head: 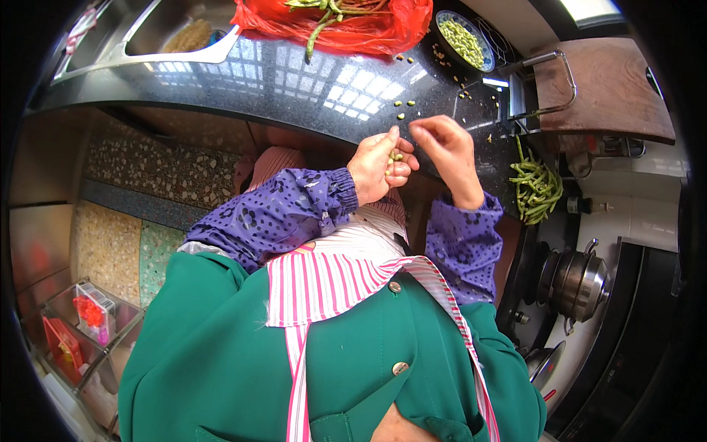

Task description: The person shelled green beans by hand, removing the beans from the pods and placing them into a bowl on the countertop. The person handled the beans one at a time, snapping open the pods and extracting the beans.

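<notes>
My left hand [378,166] is cupped, palm up, just in front of the counter's edge. Several shelled green beans [394,158] lie in its palm and curled fingers. Beside it on the right, my right hand [450,152] is raised with fingers bent toward the thumb; whether anything is between the fingertips is hidden. Beyond both hands, a few loose beans [401,116] lie on the black stone counter [254,83]. A blue-and-white bowl [489,62] filled with shelled beans [463,44] stands at the back right. Bean pods [326,19] rest on a red plastic bag [364,33].
A sink [221,52] is at the far left. On the right are a wooden cutting board [602,88] in a metal rack, a heap of green pods [536,190], and a steel pot [577,282] near the stove. A clear shelf unit [105,359] stands low at left.
</notes>
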Tool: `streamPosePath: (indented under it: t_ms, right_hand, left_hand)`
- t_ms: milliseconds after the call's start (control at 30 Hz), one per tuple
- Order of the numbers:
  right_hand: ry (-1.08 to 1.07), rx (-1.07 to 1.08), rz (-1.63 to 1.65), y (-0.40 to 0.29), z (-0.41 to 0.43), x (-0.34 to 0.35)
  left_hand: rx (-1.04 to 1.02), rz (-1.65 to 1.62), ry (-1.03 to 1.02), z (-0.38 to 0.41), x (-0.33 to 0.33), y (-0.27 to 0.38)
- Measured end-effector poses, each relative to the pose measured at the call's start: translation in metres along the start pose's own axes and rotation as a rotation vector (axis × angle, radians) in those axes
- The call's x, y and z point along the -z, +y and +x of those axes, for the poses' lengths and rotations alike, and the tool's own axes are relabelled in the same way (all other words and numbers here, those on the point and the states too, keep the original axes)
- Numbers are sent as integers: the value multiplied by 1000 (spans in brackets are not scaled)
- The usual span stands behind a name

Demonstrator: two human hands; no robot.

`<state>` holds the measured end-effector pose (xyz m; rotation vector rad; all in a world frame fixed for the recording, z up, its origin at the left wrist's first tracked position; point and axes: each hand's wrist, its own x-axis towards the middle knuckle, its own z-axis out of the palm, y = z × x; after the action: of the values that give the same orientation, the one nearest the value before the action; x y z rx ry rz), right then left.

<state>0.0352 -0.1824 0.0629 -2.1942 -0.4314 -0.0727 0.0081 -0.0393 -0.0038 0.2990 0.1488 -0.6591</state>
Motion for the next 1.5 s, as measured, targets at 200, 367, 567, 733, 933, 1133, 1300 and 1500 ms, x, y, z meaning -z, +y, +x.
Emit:
streamPosePath:
  t_ms: [200, 367, 567, 733, 933, 1133, 1300, 1500]
  right_hand:
    - [208, 135, -358, 49, 37, -18]
    - [166, 87, -184, 27, 26, -11]
    - [-101, -63, 183, -5, -12, -4]
    - [141, 86, -224, 13, 16, -11]
    - [90, 145, -301, 29, 25, -24]
    - [-155, 51, 43, -27, -2, -2]
    - [6, 74, -68, 1, 11, -7]
    - [112, 129, -364, 32, 40, -31]
  left_hand:
    - [14, 33, 34, 0, -1, 2]
    - [16, 15, 35, -2, -1, 4]
    - [-14, -96, -13, 1, 1, -2]
    - [-3, 51, 47, 1, 0, 0]
    - [4, 19, 45, 0, 0, 2]
    - [1, -89, -20, 1, 3, -1]
    - [-35, 36, 45, -2, -1, -2]
    - [-22, 8, 32, -2, 0, 0]
